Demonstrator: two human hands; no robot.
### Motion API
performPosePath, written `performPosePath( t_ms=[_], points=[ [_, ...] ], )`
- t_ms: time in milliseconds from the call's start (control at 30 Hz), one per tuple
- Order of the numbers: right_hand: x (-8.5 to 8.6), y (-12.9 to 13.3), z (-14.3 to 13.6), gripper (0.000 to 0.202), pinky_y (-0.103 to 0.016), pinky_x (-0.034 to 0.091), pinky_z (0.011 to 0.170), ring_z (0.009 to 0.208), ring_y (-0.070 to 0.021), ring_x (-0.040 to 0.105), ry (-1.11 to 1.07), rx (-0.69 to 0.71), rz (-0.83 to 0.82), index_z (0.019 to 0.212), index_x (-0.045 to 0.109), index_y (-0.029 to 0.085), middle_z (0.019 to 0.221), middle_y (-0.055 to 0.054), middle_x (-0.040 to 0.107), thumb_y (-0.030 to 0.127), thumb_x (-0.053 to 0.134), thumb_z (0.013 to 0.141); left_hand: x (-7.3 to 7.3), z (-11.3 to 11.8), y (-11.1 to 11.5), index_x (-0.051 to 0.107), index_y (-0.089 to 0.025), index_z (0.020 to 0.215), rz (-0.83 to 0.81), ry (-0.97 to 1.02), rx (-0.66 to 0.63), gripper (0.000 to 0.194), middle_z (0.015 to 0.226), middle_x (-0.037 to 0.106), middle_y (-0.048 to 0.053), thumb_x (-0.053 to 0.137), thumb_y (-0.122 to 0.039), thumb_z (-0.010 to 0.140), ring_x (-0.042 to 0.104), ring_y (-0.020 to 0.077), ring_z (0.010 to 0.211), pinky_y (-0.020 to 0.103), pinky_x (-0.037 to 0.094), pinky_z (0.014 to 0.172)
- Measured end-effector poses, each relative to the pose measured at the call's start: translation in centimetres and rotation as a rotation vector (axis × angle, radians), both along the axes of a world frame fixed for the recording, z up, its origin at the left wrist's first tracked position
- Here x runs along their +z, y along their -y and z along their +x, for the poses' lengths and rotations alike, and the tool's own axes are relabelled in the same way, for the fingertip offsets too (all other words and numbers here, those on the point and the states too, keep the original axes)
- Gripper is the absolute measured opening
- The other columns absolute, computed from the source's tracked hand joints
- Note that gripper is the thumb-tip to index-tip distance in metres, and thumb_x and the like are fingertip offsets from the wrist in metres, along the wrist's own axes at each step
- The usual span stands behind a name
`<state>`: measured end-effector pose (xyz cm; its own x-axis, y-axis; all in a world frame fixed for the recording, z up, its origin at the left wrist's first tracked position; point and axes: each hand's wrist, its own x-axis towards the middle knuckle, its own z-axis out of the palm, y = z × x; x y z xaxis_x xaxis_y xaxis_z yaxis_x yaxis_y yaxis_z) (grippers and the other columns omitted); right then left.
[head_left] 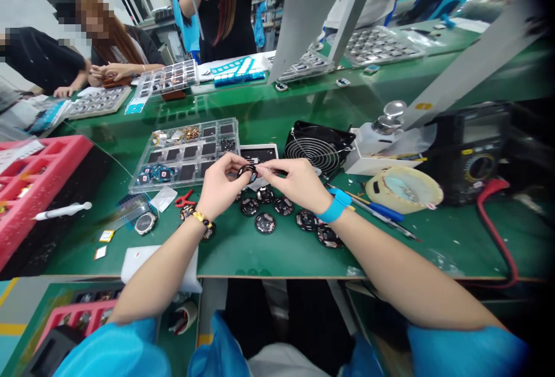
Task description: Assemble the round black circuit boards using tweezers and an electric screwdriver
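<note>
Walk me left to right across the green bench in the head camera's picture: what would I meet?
Pink tray → round watch-like piece → left hand → right hand → cream-coloured tub → red cable.

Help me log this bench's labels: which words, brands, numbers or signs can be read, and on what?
No text can be read.
Multimeter dial: markings too small and blurred.
Yellow label on the slanted white post: too blurred.
Round black part in the left hand: any marking too small.
</note>
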<state>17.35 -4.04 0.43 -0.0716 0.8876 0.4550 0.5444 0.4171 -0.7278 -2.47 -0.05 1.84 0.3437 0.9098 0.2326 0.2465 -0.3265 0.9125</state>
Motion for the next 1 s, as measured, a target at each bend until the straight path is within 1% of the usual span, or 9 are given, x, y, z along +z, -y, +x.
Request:
performPosePath(
  t_ms=[200,333,467,600,700,767,900,1000],
  points=[
    [0.2,0.0,0.2,0.022,-0.032,0.056,0.076,0.087,-0.0226,0.079,0.002,0.037,-0.018,0.097,0.084,0.021,0.096,-0.002,0.084,0.031,0.065,0.099,0.1,-0.2,-0.2,0.067,-0.019,0.094,-0.046,0.002,-0.009,0.018,0.09,0.072,0.003,0.076,-0.025,0.079,0.067,0.0161,0.084,0.028,0.055,0.074],
    [0.1,-0.1,0.2,0.022,-0.031,0.055,0.076,0.087,-0.0221,0.078,0.014,0.019,-0.012,0.096,0.083,0.021,0.096,-0.002,0.084,0.033,0.066,0.099,0.1,-0.1,-0.2,0.067,-0.019,0.094,-0.058,0.01,-0.016,0.019,0.09,0.072,0.004,0.076,-0.025,0.079,0.067,0.0167,0.084,0.028,0.054,0.073],
    [0.1,0.0,0.0,0.022,-0.03,0.053,0.072,0.081,-0.0213,0.077,0.02,-0.009,-0.021,0.094,0.083,0.02,0.092,-0.003,0.083,0.032,0.065,0.098,0.0,0.0,-0.1,0.067,-0.018,0.091,-0.064,0.016,-0.007,0.018,0.087,0.072,0.004,0.078,-0.025,0.078,0.067,0.0162,0.081,0.027,0.053,0.072],
    [0.2,0.2,-0.2,0.02,-0.029,0.05,0.068,0.076,-0.0199,0.074,0.059,-0.034,0.012,0.092,0.082,0.019,0.086,-0.003,0.082,0.028,0.065,0.095,-0.1,0.1,0.1,0.067,-0.018,0.088,-0.072,0.038,-0.009,0.018,0.086,0.072,0.003,0.079,-0.025,0.076,0.066,0.0151,0.079,0.027,0.054,0.072],
    [0.2,0.3,-0.4,0.019,-0.029,0.049,0.067,0.07,-0.0184,0.07,0.09,-0.054,0.05,0.089,0.081,0.019,0.08,-0.003,0.079,0.026,0.063,0.094,-0.1,0.3,0.2,0.067,-0.018,0.086,-0.07,0.058,0.0,0.019,0.084,0.071,0.003,0.08,-0.023,0.074,0.064,0.0141,0.076,0.026,0.054,0.07],
    [0.0,0.4,-0.5,0.017,-0.03,0.049,0.068,0.071,-0.0187,0.07,0.112,-0.075,0.068,0.089,0.081,0.02,0.081,-0.003,0.079,0.023,0.064,0.091,0.0,0.4,0.3,0.067,-0.018,0.085,-0.071,0.068,0.003,0.018,0.082,0.07,0.003,0.08,-0.023,0.074,0.064,0.0137,0.074,0.025,0.054,0.068],
    [-0.3,0.5,-1.0,0.013,-0.03,0.049,0.069,0.074,-0.0205,0.072,0.156,-0.147,0.104,0.084,0.078,0.021,0.083,-0.003,0.08,0.017,0.066,0.082,0.1,0.7,0.6,0.065,-0.018,0.084,-0.058,0.058,0.01,0.017,0.081,0.07,0.002,0.079,-0.022,0.075,0.064,0.0136,0.074,0.025,0.054,0.068],
    [-0.4,0.7,-1.4,0.011,-0.03,0.047,0.068,0.073,-0.0202,0.071,0.148,-0.192,0.12,0.08,0.075,0.021,0.08,-0.002,0.079,0.016,0.065,0.079,0.0,0.8,0.9,0.065,-0.018,0.085,-0.029,0.042,0.024,0.017,0.084,0.071,0.003,0.079,-0.023,0.076,0.065,0.0141,0.076,0.025,0.054,0.068]
  ],
)
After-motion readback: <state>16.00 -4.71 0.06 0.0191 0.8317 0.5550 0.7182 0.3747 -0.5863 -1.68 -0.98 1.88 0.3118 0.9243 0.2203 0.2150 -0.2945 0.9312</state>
